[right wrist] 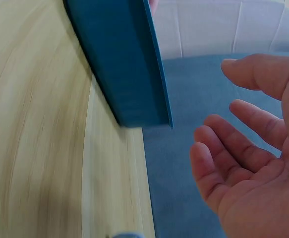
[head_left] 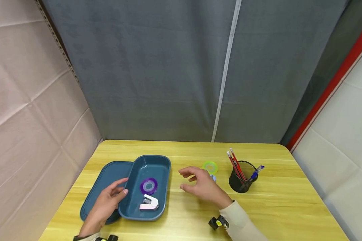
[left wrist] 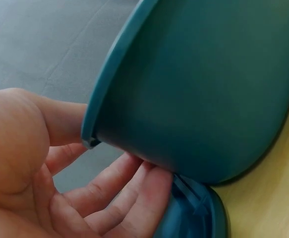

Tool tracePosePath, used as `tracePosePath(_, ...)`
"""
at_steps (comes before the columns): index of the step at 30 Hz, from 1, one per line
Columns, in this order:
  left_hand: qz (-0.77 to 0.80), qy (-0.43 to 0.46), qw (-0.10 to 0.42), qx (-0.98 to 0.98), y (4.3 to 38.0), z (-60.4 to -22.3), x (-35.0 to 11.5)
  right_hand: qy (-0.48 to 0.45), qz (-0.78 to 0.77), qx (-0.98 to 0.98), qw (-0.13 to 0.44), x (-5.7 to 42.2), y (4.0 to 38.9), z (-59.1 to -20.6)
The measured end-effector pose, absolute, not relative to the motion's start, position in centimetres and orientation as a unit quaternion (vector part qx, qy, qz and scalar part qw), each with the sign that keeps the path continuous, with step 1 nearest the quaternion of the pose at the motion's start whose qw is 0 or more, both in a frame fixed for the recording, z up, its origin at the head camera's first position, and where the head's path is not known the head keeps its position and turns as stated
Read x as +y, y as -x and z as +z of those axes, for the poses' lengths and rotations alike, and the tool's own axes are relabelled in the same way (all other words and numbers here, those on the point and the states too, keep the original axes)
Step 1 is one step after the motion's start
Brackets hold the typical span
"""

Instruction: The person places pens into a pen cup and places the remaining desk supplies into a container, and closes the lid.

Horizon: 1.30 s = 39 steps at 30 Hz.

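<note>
A deep blue-green plastic box (head_left: 164, 167) stands partly over its matching lid (head_left: 93, 197). Inside it lie a purple roll of tape (head_left: 144, 189) and a white stapler (head_left: 149, 206). My left hand (head_left: 107, 202) holds the box's left rim, its thumb over the edge and its fingers against the outer wall (left wrist: 199, 99). To the right of the box, my right hand (head_left: 202, 185) hovers with nothing in it, fingers apart and gently bent. Just beyond that hand lie a yellow-green roll of tape (head_left: 210, 163) and a small light-blue object (head_left: 213, 177), mostly hidden by the hand.
A black mesh pen cup (head_left: 239, 185) on the right holds red pencils (head_left: 237, 167) and a blue pen (head_left: 255, 174). The wooden table (head_left: 277, 201) ends at a grey curtain (head_left: 157, 83) behind, with pale cloth walls at both sides.
</note>
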<state>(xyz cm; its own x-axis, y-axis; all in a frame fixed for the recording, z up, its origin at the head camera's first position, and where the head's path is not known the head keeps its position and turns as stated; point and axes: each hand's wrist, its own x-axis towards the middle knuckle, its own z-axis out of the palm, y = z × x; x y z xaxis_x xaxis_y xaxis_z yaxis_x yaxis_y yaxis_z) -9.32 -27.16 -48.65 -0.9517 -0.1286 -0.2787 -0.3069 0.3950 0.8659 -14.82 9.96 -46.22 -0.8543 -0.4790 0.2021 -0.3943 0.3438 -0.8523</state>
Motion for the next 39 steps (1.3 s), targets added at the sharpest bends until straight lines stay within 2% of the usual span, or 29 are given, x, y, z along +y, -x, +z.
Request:
tracePosePath(17, 0.553, 0.106, 0.103, 0.820, 9.1, -48.8, -27.7, 0.202, -0.510, 0.836, 0.027, 16.0, 14.9, -47.6)
tracePosePath(31, 0.554, 0.113, 0.108, 0.818, 9.3, -49.0, -27.8, 0.139, -0.449, 0.883, 0.007, 17.2, 14.7, -49.3)
tracePosePath(39, 0.559, 0.110, 0.107, 0.815, 9.2, -49.0, -27.8, 0.155, -0.414, 0.897, -0.013, 17.3, 14.9, -50.6)
